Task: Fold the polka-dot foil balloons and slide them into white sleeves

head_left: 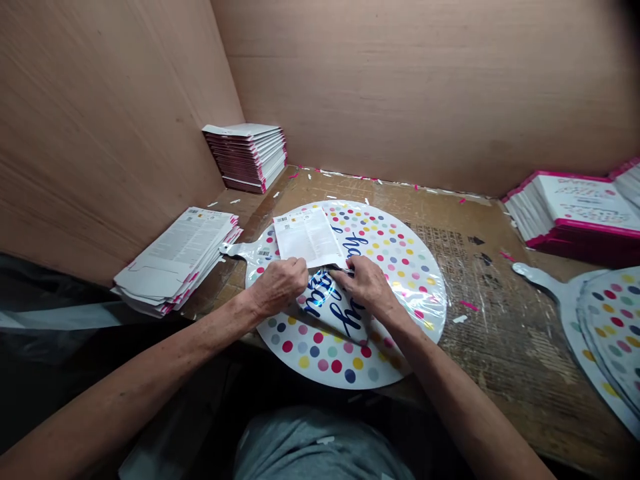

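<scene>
A round white foil balloon (345,353) with coloured polka dots and dark blue script lies flat on the table, its tail pointing left. A printed paper sheet (309,236) rests on top of it, near the middle. My left hand (279,287) sits on the foil just below the sheet's lower edge, with fingers closed over a fold. My right hand (367,285) grips the same folded foil, fingertips at the sheet's lower right corner. The part of the balloon under my hands is hidden.
Stacks of white and pink printed cards stand at the back corner (245,157), on the left (177,257) and at the right (575,213). More dotted foil balloons (613,327) lie at the right edge. Cardboard walls (425,93) enclose the plastic-covered table (490,320).
</scene>
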`<state>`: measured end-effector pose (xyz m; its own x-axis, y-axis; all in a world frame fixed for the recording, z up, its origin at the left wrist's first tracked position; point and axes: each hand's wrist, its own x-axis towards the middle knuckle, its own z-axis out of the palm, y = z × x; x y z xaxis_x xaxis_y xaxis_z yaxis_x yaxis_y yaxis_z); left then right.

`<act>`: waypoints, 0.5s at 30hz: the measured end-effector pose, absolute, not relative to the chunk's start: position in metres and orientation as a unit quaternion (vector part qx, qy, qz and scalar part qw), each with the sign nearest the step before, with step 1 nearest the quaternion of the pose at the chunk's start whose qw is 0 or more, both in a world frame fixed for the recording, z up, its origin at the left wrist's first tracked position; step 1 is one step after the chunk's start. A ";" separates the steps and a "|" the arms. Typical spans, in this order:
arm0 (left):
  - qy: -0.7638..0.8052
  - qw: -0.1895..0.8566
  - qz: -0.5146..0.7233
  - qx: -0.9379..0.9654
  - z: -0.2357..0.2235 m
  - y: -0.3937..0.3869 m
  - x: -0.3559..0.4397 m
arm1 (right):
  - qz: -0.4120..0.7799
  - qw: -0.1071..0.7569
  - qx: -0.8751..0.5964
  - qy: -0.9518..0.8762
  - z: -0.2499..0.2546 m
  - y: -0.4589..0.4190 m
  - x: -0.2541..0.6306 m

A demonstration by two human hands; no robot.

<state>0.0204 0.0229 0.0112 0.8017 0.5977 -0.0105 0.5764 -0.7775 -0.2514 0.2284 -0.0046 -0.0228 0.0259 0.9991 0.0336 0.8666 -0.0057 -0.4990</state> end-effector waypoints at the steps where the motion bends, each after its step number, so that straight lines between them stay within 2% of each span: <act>1: -0.298 0.131 0.038 -0.945 0.014 0.022 0.018 | 0.215 0.211 -0.683 -0.666 -0.020 -0.004 0.231; 3: -0.278 0.143 0.020 -0.949 0.018 0.020 0.014 | 0.327 0.225 -0.652 -0.646 -0.016 -0.004 0.237; 5: -0.257 0.132 0.012 -0.957 0.018 0.016 0.012 | 0.379 0.227 -0.625 -0.644 -0.015 -0.008 0.243; 8: -0.276 0.075 -0.018 -0.958 0.010 0.010 0.013 | 0.285 0.244 -0.645 -0.665 -0.018 -0.018 0.246; 10: -0.368 0.016 -0.117 -0.922 0.000 0.005 0.015 | 0.240 0.278 -0.656 -0.659 -0.020 -0.025 0.246; 12: -0.489 -0.080 -0.269 -0.826 -0.009 0.001 0.019 | 0.250 0.324 -0.653 -0.637 -0.021 -0.031 0.247; 15: -0.529 -0.370 -0.406 -0.647 -0.016 -0.009 0.028 | 0.265 0.372 -0.647 -0.610 -0.021 -0.037 0.251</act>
